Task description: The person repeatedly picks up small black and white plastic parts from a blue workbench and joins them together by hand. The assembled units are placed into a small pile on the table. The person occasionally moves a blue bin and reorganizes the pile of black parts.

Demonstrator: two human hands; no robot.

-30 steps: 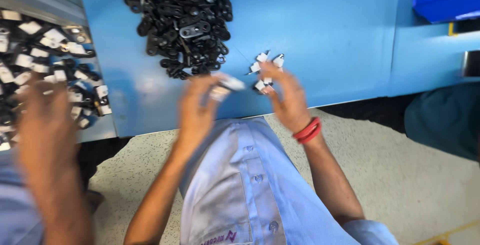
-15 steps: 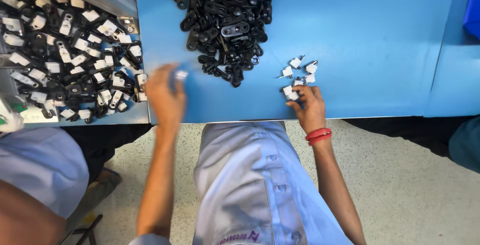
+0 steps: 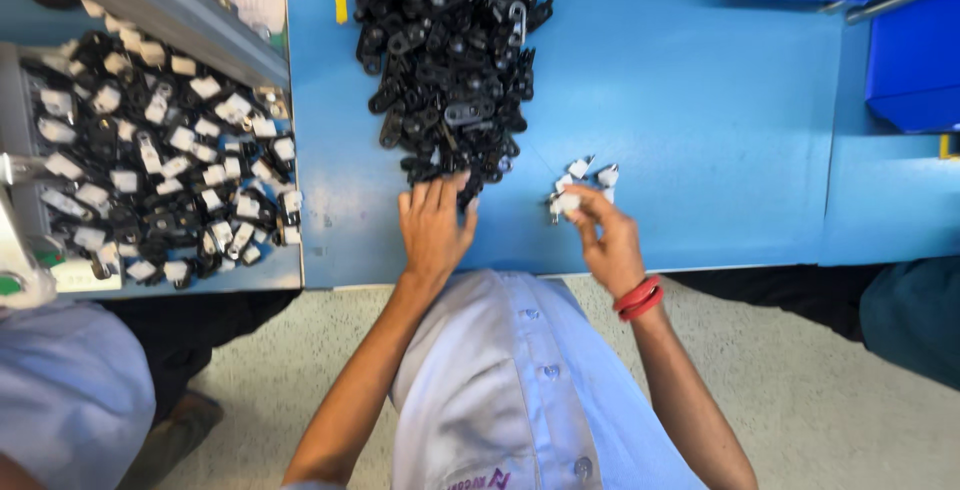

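The black plastic parts (image 3: pixel 450 60) lie in a big heap in the upper middle of the frame, on the blue worktop (image 3: pixel 720 130), and the near edge of the heap reaches down to my left hand (image 3: pixel 435 230). This hand lies flat with the fingers together and a little bent, the fingertips touching the lowest black pieces; I cannot tell if it already holds one. My right hand (image 3: pixel 605 240) is just right of centre and pinches one small white clip (image 3: pixel 565 204) between thumb and fingers. A few more white clips (image 3: pixel 595 175) lie just above it on the worktop. At the left of the frame a tray (image 3: pixel 25 150) holds black pieces with white clips mixed together.

I think the risk is at the heap: the black pieces look tangled, so pulling one may drag others toward the near edge and onto the floor (image 3: pixel 850 370). The white clip is small and may also slip from the pinch.
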